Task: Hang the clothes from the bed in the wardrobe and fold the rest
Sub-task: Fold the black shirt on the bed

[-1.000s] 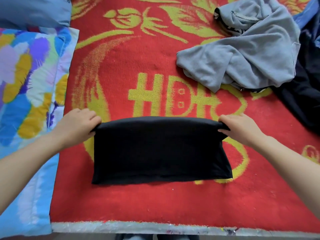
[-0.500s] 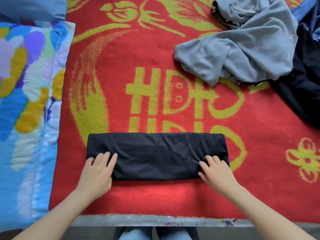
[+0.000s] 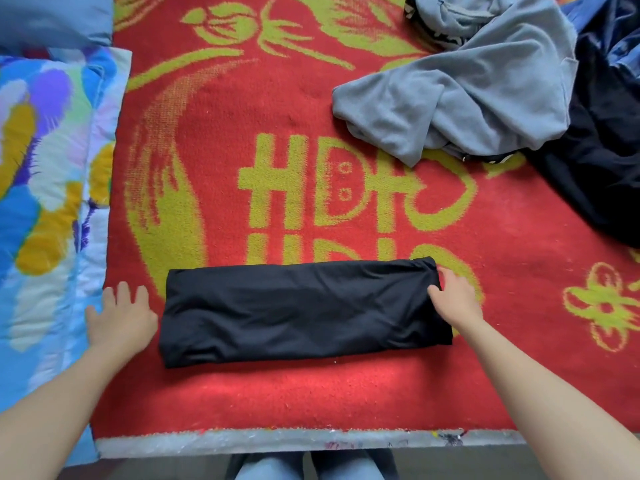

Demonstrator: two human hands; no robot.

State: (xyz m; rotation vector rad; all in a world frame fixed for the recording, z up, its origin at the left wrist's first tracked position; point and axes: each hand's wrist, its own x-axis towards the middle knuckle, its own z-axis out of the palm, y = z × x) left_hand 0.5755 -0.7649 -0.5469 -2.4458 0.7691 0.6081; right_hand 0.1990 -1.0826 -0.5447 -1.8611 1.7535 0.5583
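Black garment point(image 3: 304, 310) folded into long flat band, lying crosswise on red blanket point(image 3: 311, 393) near front edge of bed. Right hand point(image 3: 455, 299) at garment's right end, thumb on top, fingers curled round edge, gripping cloth. Left hand point(image 3: 119, 320) flat on blanket just beside garment's left end, fingers spread, holding nothing. Grey sweatshirt point(image 3: 467, 95) crumpled at far right, overlapping dark clothing point(image 3: 602, 161) at right border. Multicoloured quilt point(image 3: 45, 202) along left side.
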